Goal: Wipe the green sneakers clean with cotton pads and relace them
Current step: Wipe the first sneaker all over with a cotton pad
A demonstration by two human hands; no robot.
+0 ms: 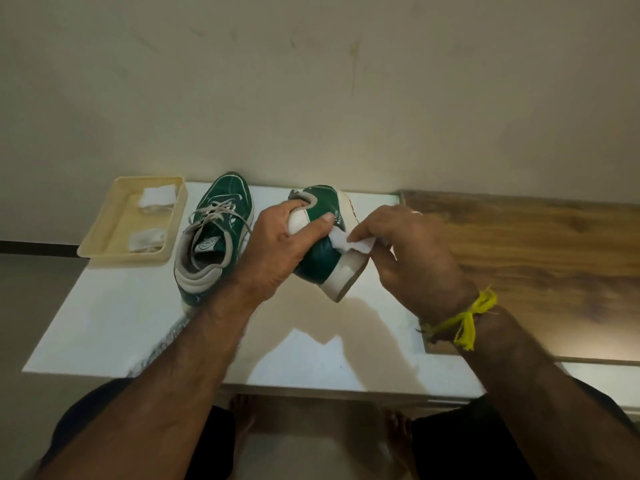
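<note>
a: gripped the tipped sneaker (320, 251) with the left hand (277, 244), thumb laid along the green side, fingers curled in over the collar. held it on its side above the white table (104, 327), sole turned to the right.

b: and the right hand (412, 258)?

a: pinched a cotton pad (349, 241) in curled fingertips, pressed against the green panel just above the white sole edge. wore a ring on one finger and a yellow thread (467, 320) at the wrist.

b: second sneaker (214, 237)?

a: stood upright just left of the left hand, laces still threaded and loose. sat beside a cream tray (104, 251) with two more pads (157, 197) inside.

b: hard to make out?

a: couldn't read the small white print on the held shoe. toe end hidden behind the left hand, left fingertips lost inside the opening. couldn't tell whether any lace remained on it. bare feet dim below the table edge; wooden surface (536, 244) to the right.
</note>
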